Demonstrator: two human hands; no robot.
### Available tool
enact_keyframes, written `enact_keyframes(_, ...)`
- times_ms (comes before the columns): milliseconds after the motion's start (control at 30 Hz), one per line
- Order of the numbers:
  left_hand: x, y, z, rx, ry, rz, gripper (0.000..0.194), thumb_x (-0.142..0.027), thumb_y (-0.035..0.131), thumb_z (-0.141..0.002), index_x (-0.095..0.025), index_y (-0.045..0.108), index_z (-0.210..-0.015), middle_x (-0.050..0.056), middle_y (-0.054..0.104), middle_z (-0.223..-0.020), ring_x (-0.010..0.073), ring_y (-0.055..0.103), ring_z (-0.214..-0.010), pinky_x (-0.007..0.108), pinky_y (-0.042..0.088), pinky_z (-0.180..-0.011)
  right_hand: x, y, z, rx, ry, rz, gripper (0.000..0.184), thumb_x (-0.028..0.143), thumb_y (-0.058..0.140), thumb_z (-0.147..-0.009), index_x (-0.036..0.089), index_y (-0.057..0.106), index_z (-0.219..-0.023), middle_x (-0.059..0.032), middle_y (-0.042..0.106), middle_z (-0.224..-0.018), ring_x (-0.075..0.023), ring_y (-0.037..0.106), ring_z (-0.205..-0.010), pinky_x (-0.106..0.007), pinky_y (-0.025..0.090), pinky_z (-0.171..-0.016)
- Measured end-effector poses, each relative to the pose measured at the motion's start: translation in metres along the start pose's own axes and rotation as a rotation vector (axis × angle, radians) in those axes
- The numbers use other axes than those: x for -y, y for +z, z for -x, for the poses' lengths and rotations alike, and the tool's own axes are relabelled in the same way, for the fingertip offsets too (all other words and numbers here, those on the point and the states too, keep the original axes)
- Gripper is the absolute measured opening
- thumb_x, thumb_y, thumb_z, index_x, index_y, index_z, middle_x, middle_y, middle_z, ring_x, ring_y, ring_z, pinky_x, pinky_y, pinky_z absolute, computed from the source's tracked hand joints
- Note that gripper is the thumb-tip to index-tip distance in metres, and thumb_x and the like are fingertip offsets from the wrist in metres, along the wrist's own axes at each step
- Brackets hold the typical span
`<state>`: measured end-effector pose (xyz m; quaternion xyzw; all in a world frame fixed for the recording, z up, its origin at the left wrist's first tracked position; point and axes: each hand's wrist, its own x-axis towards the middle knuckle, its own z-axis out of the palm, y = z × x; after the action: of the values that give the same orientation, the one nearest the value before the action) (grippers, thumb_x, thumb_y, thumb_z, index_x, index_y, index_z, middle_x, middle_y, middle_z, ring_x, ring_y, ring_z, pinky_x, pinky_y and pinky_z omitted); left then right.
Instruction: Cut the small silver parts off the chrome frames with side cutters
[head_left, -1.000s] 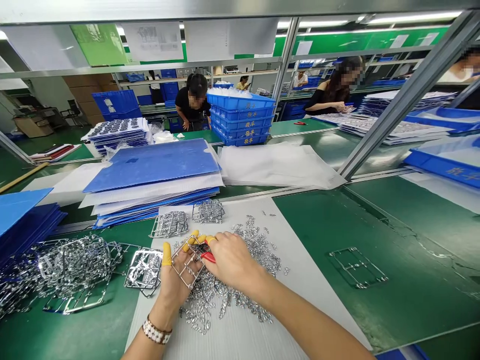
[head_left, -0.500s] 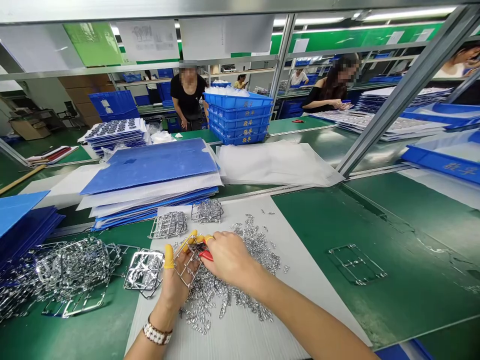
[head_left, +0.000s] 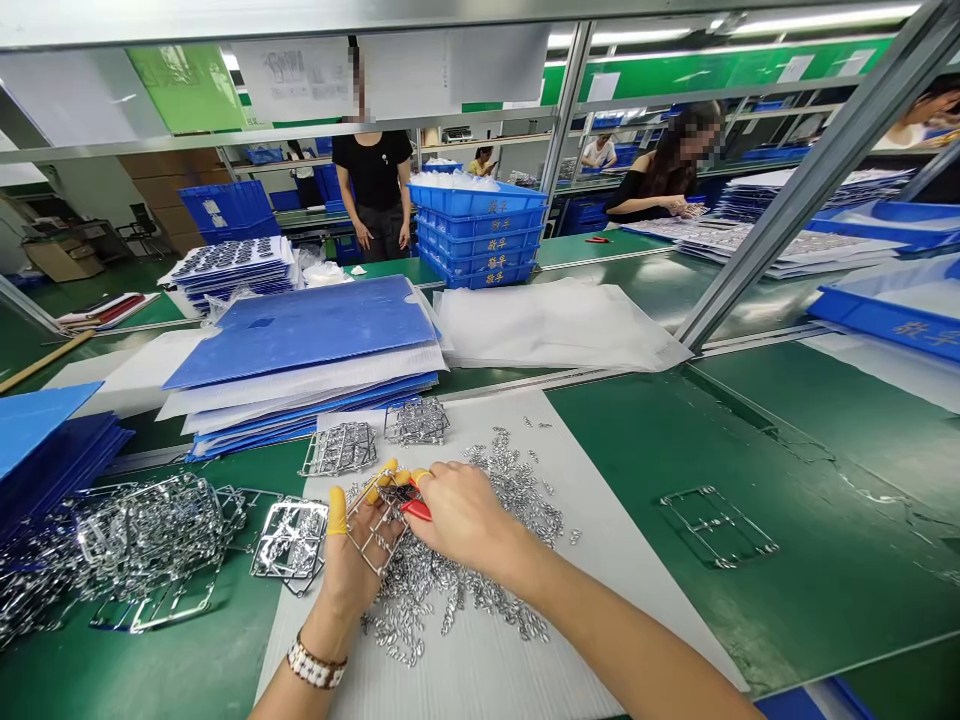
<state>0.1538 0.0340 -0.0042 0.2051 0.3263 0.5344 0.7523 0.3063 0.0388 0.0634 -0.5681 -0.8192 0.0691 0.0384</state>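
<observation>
My left hand (head_left: 354, 560), with yellow finger cots and a bracelet at the wrist, grips a chromed sprue frame (head_left: 367, 540) tilted above the sheet. In my right hand (head_left: 469, 520) are red-handled nippers (head_left: 417, 510), their jaws at the frame's upper right and mostly hidden. Under both hands, small shiny chromed pieces (head_left: 517, 490) lie scattered over a white sheet (head_left: 600, 600). Left of my left hand rests another sprue frame (head_left: 291, 540), with two stacks of frames, a left stack (head_left: 341, 448) and a right stack (head_left: 417, 421), behind it.
A tangled heap of chromed frames (head_left: 150, 535) covers the left bench. One bare frame (head_left: 720, 527) lies on the green surface at right. Blue sheets (head_left: 307, 330) are piled ahead, with stacked blue trays (head_left: 480, 240) beyond. A metal post (head_left: 810, 180) slants at right. Co-workers are across the bench.
The nippers' red handles look slightly more spread. Both hands keep nearly the same place. Across the bench, the person in black has straightened up from a stoop.
</observation>
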Motion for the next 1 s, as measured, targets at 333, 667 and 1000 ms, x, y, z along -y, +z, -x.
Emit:
enact_keyframes(333, 0.0013, -0.0048, -0.003, -0.001, 0.009, -0.036, 0.07, -0.07, 0.046, -0.08, -0.019, 0.064, -0.124, 0.013, 0.064, -0.125, 0.0309, 0.052, -0.119, 0.041, 0.043, -0.095, -0.0013, 0.0003, 0.0001, -0.004, -0.004, -0.003, 0.027, 0.034, 0.052, -0.085, 0.014, 0.066, -0.094, -0.0117, 0.068, -0.088, -0.0246, 0.064, -0.08, -0.033, 0.046, -0.067)
enact_keyframes(667, 0.003, -0.0054, -0.0039, -0.018, 0.02, -0.033, 0.071, -0.07, 0.046, -0.081, -0.018, 0.063, -0.125, 0.013, 0.063, -0.125, 0.0307, 0.052, -0.117, 0.041, 0.044, -0.093, -0.001, -0.0004, -0.0012, 0.018, 0.008, 0.0, 0.026, 0.033, 0.052, -0.085, 0.013, 0.066, -0.093, -0.0121, 0.069, -0.089, -0.0247, 0.065, -0.079, -0.033, 0.047, -0.068)
enact_keyframes(1000, 0.0047, -0.0076, -0.0047, -0.041, 0.021, -0.046, 0.067, -0.068, 0.05, -0.08, -0.017, 0.067, -0.119, 0.013, 0.062, -0.128, 0.031, 0.053, -0.118, 0.04, 0.043, -0.093, -0.0004, 0.0013, -0.0006, 0.004, -0.013, 0.02, 0.026, 0.034, 0.052, -0.087, 0.013, 0.067, -0.095, -0.0123, 0.069, -0.09, -0.0258, 0.065, -0.08, -0.034, 0.047, -0.068)
